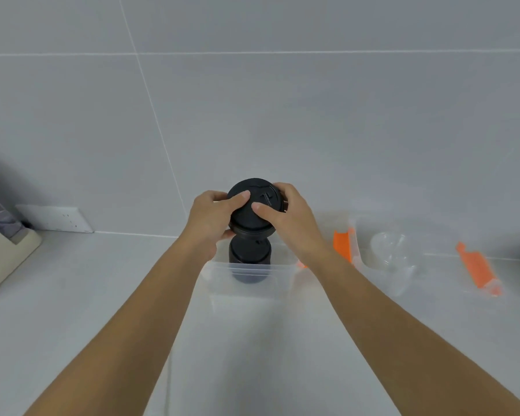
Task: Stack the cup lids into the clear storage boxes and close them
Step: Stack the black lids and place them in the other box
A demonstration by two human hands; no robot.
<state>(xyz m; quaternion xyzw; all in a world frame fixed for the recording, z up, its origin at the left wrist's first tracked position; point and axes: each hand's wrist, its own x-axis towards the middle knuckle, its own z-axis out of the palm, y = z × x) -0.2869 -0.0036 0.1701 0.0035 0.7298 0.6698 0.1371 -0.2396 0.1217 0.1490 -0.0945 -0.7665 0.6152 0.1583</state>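
A stack of black cup lids [251,216] is held in the air between both hands. My left hand [210,220] grips its left side with the thumb on the top lid, and my right hand [294,217] grips its right side the same way. Directly below, a second stack of black lids [249,255] stands upright inside an open clear storage box [249,279]. To the right sits another clear storage box [388,259] with orange latches [342,243], holding several clear lids [392,250].
An orange latch piece [478,270] lies at the far right of the white counter. A white wall socket [54,217] sits low on the tiled wall at left, beside a beige appliance [3,250] at the left edge.
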